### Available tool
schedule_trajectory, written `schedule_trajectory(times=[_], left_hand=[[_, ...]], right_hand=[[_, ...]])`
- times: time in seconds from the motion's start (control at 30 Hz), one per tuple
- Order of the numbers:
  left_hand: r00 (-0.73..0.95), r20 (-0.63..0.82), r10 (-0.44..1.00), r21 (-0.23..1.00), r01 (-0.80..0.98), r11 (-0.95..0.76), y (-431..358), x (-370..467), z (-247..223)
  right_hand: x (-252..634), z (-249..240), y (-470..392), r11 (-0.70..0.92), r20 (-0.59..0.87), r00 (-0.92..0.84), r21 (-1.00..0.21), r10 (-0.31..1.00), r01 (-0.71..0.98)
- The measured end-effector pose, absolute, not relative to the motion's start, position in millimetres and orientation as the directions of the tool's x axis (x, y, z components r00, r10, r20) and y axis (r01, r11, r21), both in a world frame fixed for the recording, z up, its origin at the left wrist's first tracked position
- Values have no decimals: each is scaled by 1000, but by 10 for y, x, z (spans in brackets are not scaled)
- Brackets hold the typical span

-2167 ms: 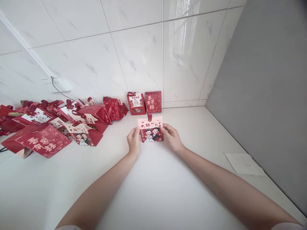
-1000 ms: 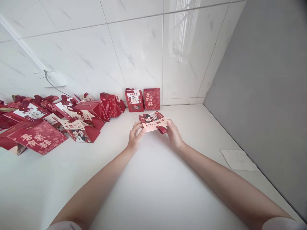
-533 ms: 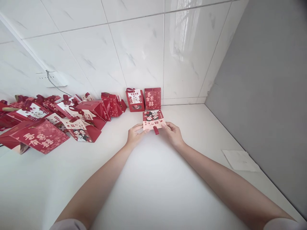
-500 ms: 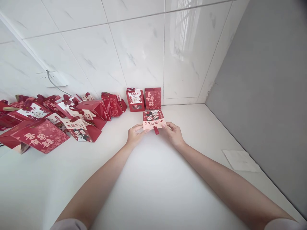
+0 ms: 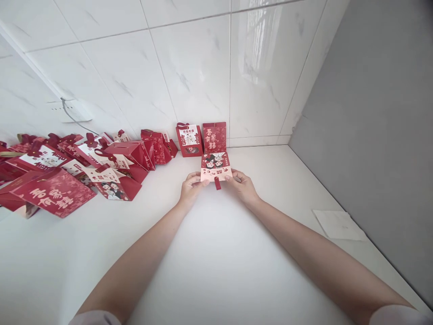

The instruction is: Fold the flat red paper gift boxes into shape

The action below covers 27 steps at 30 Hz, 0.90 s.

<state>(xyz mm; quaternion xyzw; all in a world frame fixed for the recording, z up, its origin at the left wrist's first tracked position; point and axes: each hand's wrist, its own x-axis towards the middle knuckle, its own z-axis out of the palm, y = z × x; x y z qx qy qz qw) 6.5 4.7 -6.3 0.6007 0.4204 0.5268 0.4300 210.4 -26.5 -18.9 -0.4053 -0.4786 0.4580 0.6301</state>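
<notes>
While both hands pinched the near corners of the box (image 5: 215, 166), the step in hand was judged to be two-handed handling of it, probably turning or inspecting. Its print read inverted from the wearer's side: pale lettered band nearest, cartoon couple beyond, ribbon (image 5: 217, 183) sticking out toward the wearer. The next move, in my estimate, called for keeping both pinches even, since the carton looked thin enough to bend, and for minding the space at its far edge. Position: box between the hands and slightly ahead of them, left hand (image 5: 190, 189) at its left near corner, right hand (image 5: 244, 187) at its right near corner. Each thumb lay on or along the near edge; the other fingers were partly hidden, so their placement underneath could not be told. In view, the far edge met the foot of the red box (image 5: 215, 136), which stood upright by the wall (image 5: 199, 72); whether they touched was unclear. Clearance from the counter (image 5: 209, 262) could not be read either. White-fronted box (image 5: 190, 139) stood just left of the red one.
</notes>
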Motion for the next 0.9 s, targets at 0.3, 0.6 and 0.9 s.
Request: schedule_trajectory(times=[0.3,0.6,0.9], left_hand=[[276,239,931,969,-7,-247,84,-25,-9],[358,114,927,993,1,-122,90,-48,-62],[298,110,948,992,20,-122,88,-27,-92]], right_hand=[[2155,-112,-307,241,278,-102,-931,955,-274],[2227,-203,-231,45,110,-152,-925,982,-376],[2228,-225,-199,40,64,-64,-945,996,-325]])
